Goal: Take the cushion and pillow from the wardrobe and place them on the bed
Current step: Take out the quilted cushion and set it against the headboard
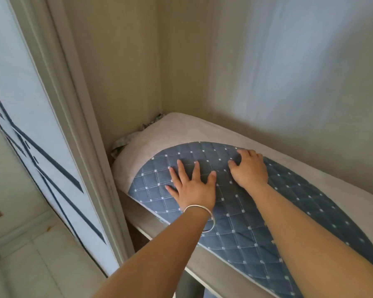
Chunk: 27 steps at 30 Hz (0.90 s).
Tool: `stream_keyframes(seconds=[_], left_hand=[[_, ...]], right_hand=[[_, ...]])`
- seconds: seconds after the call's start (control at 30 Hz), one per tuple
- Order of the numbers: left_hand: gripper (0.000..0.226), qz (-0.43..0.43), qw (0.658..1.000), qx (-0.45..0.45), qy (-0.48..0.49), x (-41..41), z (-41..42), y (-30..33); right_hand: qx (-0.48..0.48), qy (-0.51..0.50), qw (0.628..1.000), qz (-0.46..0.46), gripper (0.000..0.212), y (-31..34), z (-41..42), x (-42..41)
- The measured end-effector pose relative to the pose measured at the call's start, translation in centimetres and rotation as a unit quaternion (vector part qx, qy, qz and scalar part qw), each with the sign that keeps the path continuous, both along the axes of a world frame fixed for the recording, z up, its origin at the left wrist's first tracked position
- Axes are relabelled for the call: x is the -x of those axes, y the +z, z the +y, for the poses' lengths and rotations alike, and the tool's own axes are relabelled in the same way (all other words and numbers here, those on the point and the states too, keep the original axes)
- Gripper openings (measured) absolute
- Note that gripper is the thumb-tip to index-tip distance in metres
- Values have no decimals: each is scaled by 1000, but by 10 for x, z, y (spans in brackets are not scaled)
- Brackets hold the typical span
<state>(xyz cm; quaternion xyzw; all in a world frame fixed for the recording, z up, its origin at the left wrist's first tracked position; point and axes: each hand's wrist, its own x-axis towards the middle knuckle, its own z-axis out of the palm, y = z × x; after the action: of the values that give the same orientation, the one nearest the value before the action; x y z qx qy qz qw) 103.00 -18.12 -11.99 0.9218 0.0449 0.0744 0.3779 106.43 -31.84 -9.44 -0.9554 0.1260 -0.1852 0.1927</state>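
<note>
Up on the wardrobe shelf (166,222), left hand (192,188) lies flat and open on the blue cushion (246,222); right hand (249,171) pinches its far edge.

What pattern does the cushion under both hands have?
Blue quilted cushion, diamond stitching with white dots; head view.

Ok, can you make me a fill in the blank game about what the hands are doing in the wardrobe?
1. Both hands rest on a quilted cushion coloured ____.
2. The bracelet is on the ____ wrist.
3. The cushion lies on top of a pale ____.
4. The left hand has its fingers spread ____ on the cushion, while the right hand curls.

Missing words: blue; left; pillow; flat
</note>
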Motion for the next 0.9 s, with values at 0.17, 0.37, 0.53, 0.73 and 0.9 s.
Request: stream_keyframes(seconds=[0.17, 0.37, 0.53, 0.73, 0.9], left_hand=[[68, 9, 996, 10, 92, -2, -7, -33], [97, 73, 951, 191, 231, -7, -17, -45], [116, 159, 799, 463, 349, -2, -22, -57], [106, 132, 704, 601, 355, 4, -18, -75], [116, 121, 646, 668, 350, -6, -14, -59]], right_hand=[[47, 3, 999, 4, 60, -16, -33, -12], [103, 10, 994, 14, 74, -6, -61, -37], [101, 5, 993, 67, 92, 13, -79, -55], [132, -17, 990, 45, 88, 27, -75, -68], [153, -24, 988, 4, 90, 45, -67, -65]])
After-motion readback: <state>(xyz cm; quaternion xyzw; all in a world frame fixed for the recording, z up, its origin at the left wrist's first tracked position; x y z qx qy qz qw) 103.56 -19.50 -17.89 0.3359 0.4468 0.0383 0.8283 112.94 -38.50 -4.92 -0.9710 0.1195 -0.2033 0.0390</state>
